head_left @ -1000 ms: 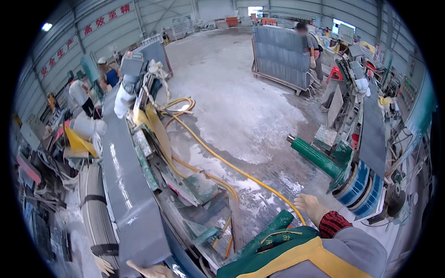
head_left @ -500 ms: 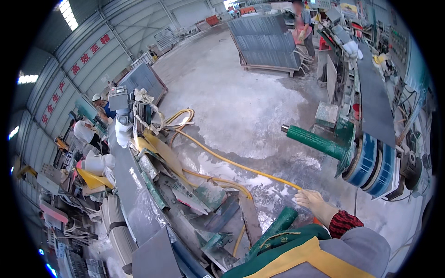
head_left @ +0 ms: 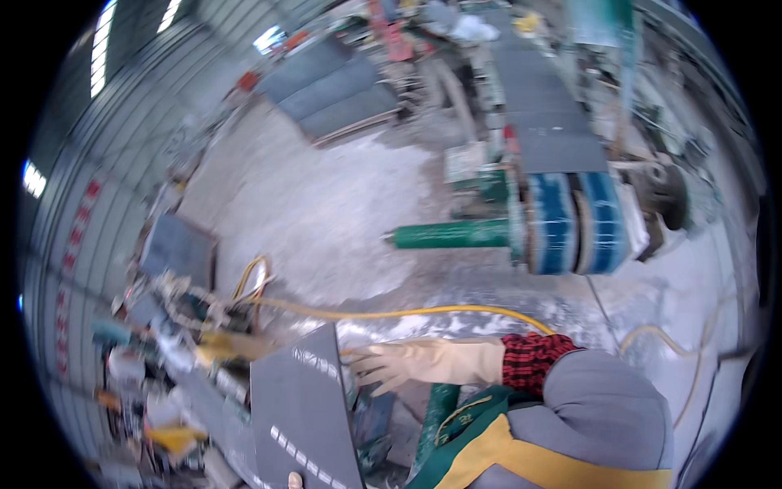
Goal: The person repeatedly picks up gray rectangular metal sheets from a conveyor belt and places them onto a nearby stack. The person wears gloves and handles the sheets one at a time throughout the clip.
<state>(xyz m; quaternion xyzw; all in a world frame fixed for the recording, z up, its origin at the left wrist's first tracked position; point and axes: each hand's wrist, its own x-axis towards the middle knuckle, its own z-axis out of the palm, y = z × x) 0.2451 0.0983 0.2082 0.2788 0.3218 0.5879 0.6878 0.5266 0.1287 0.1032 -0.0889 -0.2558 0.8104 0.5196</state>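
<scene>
occupying the lower centre, a flat, smooth grey slab [head_left: 297, 399], dashed with white, is likely stiff, brittle and weighty, best held by opposite edges. right hand [head_left: 393, 363], in a cream rubbery glove [head_left: 464, 359], spreads its fingers beside the right edge; left hand [head_left: 295, 481] shows one fingertip there, its grip impossible to tell.

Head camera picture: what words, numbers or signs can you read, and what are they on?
None can be read clearly.
Upper red sign on the wall: too blurred.
Lower red sign on the wall: too blurred.
Small yellow marks on the green cloth: too small.
Gray slab: pale patches, no readable words.
</scene>
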